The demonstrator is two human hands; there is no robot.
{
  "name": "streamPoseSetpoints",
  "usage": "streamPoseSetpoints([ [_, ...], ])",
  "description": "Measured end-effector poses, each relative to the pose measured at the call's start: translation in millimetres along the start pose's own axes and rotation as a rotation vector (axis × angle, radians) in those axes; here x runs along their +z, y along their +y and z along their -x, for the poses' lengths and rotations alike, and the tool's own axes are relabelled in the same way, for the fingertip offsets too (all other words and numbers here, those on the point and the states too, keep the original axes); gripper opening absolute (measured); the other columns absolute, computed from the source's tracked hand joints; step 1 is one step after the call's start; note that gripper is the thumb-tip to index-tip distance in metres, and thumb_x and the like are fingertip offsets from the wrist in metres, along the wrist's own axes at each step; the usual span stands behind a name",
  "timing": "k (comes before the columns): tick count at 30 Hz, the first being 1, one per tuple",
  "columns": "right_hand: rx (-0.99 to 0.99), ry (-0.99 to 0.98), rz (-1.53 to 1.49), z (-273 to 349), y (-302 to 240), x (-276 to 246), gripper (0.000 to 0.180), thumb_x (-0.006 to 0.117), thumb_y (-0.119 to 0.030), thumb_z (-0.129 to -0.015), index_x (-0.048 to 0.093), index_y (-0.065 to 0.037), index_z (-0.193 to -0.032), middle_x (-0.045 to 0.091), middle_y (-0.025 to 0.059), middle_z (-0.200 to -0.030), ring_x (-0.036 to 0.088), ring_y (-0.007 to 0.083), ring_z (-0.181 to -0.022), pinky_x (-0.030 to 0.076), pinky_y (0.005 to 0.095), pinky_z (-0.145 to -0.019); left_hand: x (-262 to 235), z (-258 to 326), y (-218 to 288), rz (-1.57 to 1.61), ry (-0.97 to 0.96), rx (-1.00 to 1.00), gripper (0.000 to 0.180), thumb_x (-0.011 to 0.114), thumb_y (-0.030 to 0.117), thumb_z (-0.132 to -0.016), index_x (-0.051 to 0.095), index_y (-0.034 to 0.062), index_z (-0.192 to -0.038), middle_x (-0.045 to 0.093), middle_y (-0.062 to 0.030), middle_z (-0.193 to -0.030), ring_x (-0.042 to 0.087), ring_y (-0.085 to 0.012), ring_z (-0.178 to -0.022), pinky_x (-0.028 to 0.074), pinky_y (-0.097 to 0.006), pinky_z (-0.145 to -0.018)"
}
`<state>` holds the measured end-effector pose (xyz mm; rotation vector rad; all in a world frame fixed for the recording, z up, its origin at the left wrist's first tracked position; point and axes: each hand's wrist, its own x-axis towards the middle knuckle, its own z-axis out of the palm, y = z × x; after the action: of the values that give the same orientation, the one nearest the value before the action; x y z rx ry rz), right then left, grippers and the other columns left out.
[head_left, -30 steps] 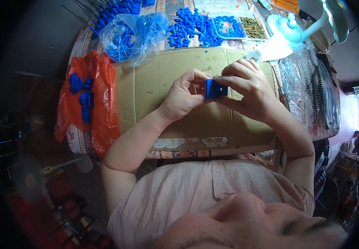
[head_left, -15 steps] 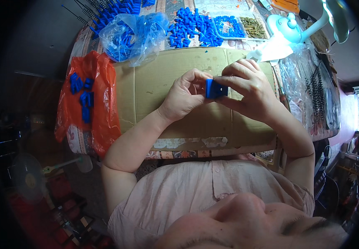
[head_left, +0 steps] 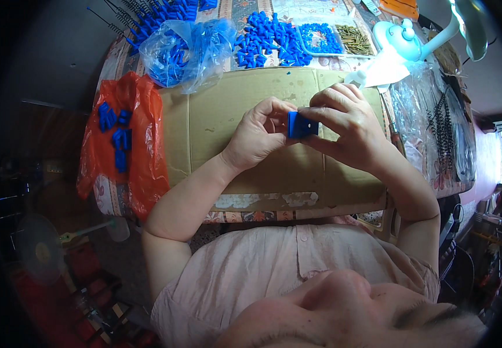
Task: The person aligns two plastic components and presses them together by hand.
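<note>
Between my two hands, above a flat cardboard sheet [head_left: 245,174], is a small blue block-like plastic part [head_left: 302,125] with a small hole in its face. My left hand [head_left: 261,130] grips its left edge between thumb and fingers. My right hand [head_left: 346,122] pinches it from the right, fingers on top and thumb below. The fingers hide part of its edges. More blue plastic parts [head_left: 122,139] of a similar colour lie on a red plastic bag [head_left: 146,156] left of the cardboard.
Beyond the cardboard are a clear bag of blue parts [head_left: 173,55], a pile of blue cone-shaped pieces [head_left: 268,37] and a tray [head_left: 320,54] with small blue bits and brass-coloured pins. A lit lamp [head_left: 399,37] stands far right. Black coiled springs [head_left: 443,130] lie on plastic at right.
</note>
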<state>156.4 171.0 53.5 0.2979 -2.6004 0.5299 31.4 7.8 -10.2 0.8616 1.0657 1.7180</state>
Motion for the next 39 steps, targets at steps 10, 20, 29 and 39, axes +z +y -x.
streamPoseSetpoints([
  [10, 0.009, -0.012, -0.008, 0.9, 0.0, 0.2, 0.035, 0.075, -0.02, -0.063, 0.066, -0.011, -0.095, 0.057, 0.0049, -0.091, 0.054, 0.0228, -0.088, 0.041, 0.0361, -0.079, 0.1, -1.0, -2.6, -0.023, -0.001, 0.021, 0.034, 0.063, -0.011, -0.077, 0.054, 0.0103, -0.102, 0.057, -0.0035, -0.108, 0.056, -0.0105, -0.097, 0.048, -0.026, -0.083],
  [20, 0.004, -0.008, 0.007, 0.3, -1.8, -0.7, 0.035, 0.074, -0.019, -0.063, 0.066, -0.01, -0.095, 0.057, 0.0054, -0.091, 0.054, 0.0227, -0.088, 0.04, 0.0358, -0.079, -0.7, -0.4, -2.1, -0.039, 0.006, 0.012, 0.034, 0.064, -0.011, -0.077, 0.054, 0.0101, -0.102, 0.057, -0.0041, -0.11, 0.056, -0.0109, -0.098, 0.049, -0.026, -0.084],
  [29, 0.006, -0.007, 0.013, 0.5, -2.7, -0.1, 0.035, 0.074, -0.018, -0.063, 0.066, -0.009, -0.096, 0.057, 0.0054, -0.09, 0.054, 0.0224, -0.088, 0.04, 0.0357, -0.08, -2.4, -0.4, -4.6, -0.035, 0.008, 0.019, 0.034, 0.063, -0.012, -0.078, 0.053, 0.0102, -0.102, 0.057, -0.0045, -0.111, 0.057, -0.0113, -0.1, 0.049, -0.027, -0.086],
  [39, -0.002, -0.001, 0.015, -0.3, -2.8, -0.4, 0.034, 0.074, -0.019, -0.064, 0.066, -0.009, -0.095, 0.056, 0.0052, -0.09, 0.054, 0.0221, -0.087, 0.041, 0.0361, -0.08, -2.0, -0.3, -2.5, -0.049, 0.018, 0.008, 0.034, 0.066, -0.009, -0.077, 0.054, 0.0111, -0.102, 0.057, -0.0035, -0.109, 0.057, -0.0109, -0.099, 0.049, -0.026, -0.085],
])
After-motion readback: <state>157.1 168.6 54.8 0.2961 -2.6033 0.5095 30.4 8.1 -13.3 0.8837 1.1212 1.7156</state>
